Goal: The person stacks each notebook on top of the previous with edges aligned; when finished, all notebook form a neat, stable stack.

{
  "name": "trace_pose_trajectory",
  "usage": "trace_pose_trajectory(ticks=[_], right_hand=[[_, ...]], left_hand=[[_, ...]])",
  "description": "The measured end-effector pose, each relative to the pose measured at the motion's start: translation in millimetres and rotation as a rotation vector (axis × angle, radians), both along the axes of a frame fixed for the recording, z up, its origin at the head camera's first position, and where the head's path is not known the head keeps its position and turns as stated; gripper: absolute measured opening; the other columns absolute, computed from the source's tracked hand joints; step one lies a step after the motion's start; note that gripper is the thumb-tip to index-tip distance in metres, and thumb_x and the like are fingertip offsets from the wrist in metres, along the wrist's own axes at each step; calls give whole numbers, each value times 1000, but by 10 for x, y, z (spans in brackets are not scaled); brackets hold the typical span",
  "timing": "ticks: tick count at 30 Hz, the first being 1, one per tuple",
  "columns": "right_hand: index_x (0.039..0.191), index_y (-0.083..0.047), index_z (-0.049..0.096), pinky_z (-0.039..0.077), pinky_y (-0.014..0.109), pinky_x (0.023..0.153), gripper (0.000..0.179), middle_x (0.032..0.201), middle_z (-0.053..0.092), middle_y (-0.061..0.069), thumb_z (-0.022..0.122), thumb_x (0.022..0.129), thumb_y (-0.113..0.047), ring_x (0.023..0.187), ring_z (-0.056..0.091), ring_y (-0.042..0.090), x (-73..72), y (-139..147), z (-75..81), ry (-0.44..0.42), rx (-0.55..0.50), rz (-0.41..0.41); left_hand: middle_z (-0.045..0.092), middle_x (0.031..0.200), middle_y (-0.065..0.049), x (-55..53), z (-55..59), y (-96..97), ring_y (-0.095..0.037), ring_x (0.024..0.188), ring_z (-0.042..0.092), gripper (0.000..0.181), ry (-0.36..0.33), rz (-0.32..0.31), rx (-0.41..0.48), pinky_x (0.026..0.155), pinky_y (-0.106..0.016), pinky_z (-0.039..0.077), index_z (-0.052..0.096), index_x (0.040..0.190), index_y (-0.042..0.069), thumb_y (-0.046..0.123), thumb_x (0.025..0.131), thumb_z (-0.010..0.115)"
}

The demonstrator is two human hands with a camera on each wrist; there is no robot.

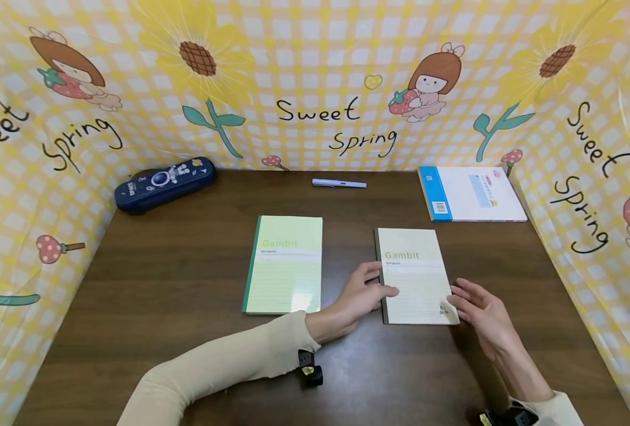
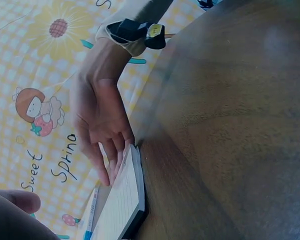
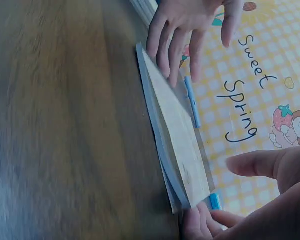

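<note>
A cream notebook (image 1: pixel 413 284) with a dark grey spine and "Gambit" on its cover lies on the table between my hands. My left hand (image 1: pixel 353 303) is at its spine side, the thumb reaching over the cover and the fingers loosely straight. At the lower right corner, my right hand (image 1: pixel 487 316) touches the edge with its fingers. In the right wrist view the right thumb (image 3: pixel 255 165) stands apart from the cover, and the notebook's layers (image 3: pixel 172 150) spread slightly near that corner. A green notebook (image 1: pixel 285 266) with the same print lies left of my left hand.
A navy pencil case (image 1: pixel 166 183) lies at the back left. Near the back wall is a light-blue pen (image 1: pixel 339 183). A white book (image 1: pixel 480 192) with a blue spine lies at the back right. Patterned cloth walls (image 1: pixel 315 71) border the wooden table (image 1: pixel 187 260).
</note>
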State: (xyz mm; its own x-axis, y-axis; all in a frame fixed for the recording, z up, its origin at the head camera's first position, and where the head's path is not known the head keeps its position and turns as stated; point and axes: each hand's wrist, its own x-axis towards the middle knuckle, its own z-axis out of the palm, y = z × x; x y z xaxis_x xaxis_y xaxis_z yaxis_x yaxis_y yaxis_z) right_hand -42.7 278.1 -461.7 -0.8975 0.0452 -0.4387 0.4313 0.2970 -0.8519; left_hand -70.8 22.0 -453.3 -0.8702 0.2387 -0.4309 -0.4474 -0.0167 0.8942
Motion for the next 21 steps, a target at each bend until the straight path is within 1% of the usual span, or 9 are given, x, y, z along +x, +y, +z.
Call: trace_pose_trajectory(ticks=[2, 4, 6, 8, 10, 13, 15, 19, 21], right_hand=[[161, 4, 31, 53, 13, 83, 69, 157, 43, 31, 63, 105, -21, 97, 57, -14, 11, 12, -15, -2, 49, 16], [158, 5, 36, 55, 16, 80, 64, 147, 52, 29, 64, 104, -17, 94, 58, -10, 18, 24, -32, 5, 90, 30], [155, 7, 41, 56, 19, 76, 60, 133, 60, 20, 64, 103, -13, 90, 59, -5, 27, 34, -48, 6, 107, 35], [152, 9, 46, 57, 22, 73, 56, 121, 62, 11, 64, 102, -9, 88, 60, 0, 35, 42, -60, 3, 108, 34], [150, 10, 47, 56, 23, 71, 54, 114, 62, 4, 64, 103, -9, 87, 60, 2, 45, 53, -66, -5, 104, 42], [151, 9, 47, 56, 23, 72, 55, 114, 61, 2, 64, 103, -11, 88, 60, 1, 62, 58, -64, -20, 96, 47], [152, 9, 45, 57, 23, 74, 57, 115, 60, 1, 65, 103, -12, 90, 60, 0, 71, 56, -63, -28, 87, 51], [153, 8, 44, 58, 21, 78, 60, 115, 60, -3, 66, 103, -15, 92, 61, -1, 77, 30, -52, -32, 37, 40], [154, 7, 43, 58, 21, 79, 61, 115, 60, -5, 67, 103, -16, 94, 62, -1, 72, 15, -44, -30, 13, 42]], left_hand=[[44, 157, -23, 8, -3, 7, -35, 133, 57, 74, -20, 9, -2, 98, -47, 58, 45, 153, 2, 11, 87, 77], [47, 154, -23, 16, -11, 17, -33, 127, 61, 74, -32, 18, -5, 95, -47, 59, 44, 153, 0, 9, 87, 75], [49, 150, -22, 24, -22, 24, -32, 121, 63, 73, -44, 24, -9, 92, -47, 61, 43, 154, -3, 8, 88, 74], [50, 147, -21, 38, -38, 25, -31, 117, 64, 72, -50, 13, -22, 89, -47, 62, 43, 154, -4, 7, 89, 73], [51, 143, -20, 51, -55, 20, -29, 112, 65, 70, -43, 4, -32, 86, -47, 63, 44, 153, -4, 6, 90, 72], [52, 141, -18, 64, -80, 4, -23, 105, 64, 66, -18, -10, -40, 82, -41, 63, 47, 152, -2, 4, 91, 71], [53, 138, -17, 64, -94, -6, -19, 99, 62, 65, 6, -6, -36, 78, -38, 62, 48, 150, -1, 2, 90, 71], [56, 133, -16, 56, -112, -26, -15, 87, 59, 64, 71, 8, -52, 68, -31, 58, 51, 148, 3, -5, 87, 70], [57, 131, -17, 51, -110, -41, -15, 85, 58, 67, 113, 9, -81, 66, -28, 55, 51, 148, 5, -10, 85, 68]])
